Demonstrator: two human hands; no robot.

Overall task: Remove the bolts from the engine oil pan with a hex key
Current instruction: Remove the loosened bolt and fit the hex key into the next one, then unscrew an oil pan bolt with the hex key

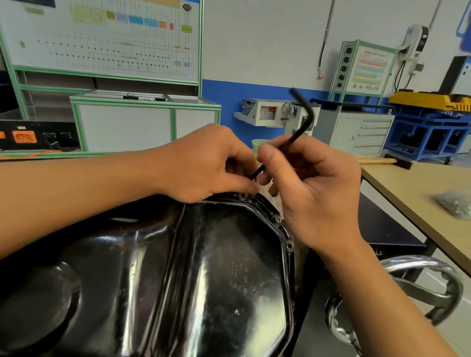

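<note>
A glossy black engine oil pan (198, 282) fills the lower middle of the view. Bolts sit along its right flange, one (277, 218) near my right wrist and another (289, 244) below it. A bolt hole (242, 197) shows at the far edge. My right hand (306, 189) grips a black L-shaped hex key (300, 127), its bent end pointing up and its long end slanting down toward the far flange. My left hand (210, 165) rests on the pan's far edge, fingers curled and pinching at the key's lower tip; what they hold is hidden.
A tan table (424, 199) stands at the right with a plastic bag of small hardware (463, 204). A chrome handwheel (405, 298) sits at the lower right. A black stand surface (385, 229) lies beyond the pan. Training boards and cabinets line the back wall.
</note>
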